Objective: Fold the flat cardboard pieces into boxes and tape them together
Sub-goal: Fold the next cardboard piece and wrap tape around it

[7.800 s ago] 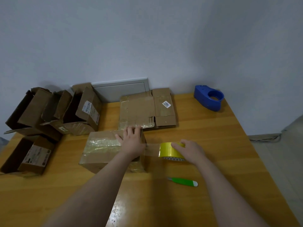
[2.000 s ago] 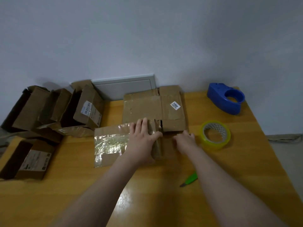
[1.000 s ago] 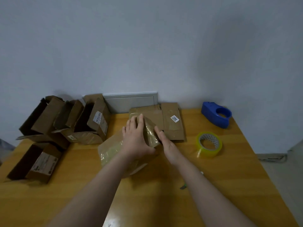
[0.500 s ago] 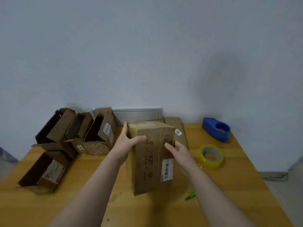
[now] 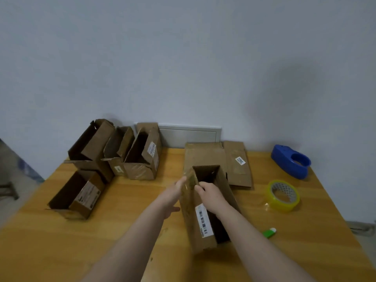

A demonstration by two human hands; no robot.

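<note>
A folded brown cardboard box (image 5: 196, 239) with a barcode label stands in the middle of the wooden table (image 5: 61, 251), its open side facing up. My left hand (image 5: 173, 192) lies flat against its left outer wall. My right hand (image 5: 210, 195) reaches over the opening, with its fingers curled on the rim of that same wall. Flat cardboard pieces (image 5: 205, 155) lie just behind the box, near the wall. At the right sits a yellow tape roll (image 5: 283, 207).
Several folded open boxes stand at the left: one near the front (image 5: 81, 194), others at the back (image 5: 140, 159). A blue tape dispenser (image 5: 289, 159) sits at the far right corner. A green cutter (image 5: 268, 233) lies to the right of my right forearm.
The taped box was lifted off the table, turned over and set down with its open side up. My right hand moved from its side to the rim; the camera tilted up.
</note>
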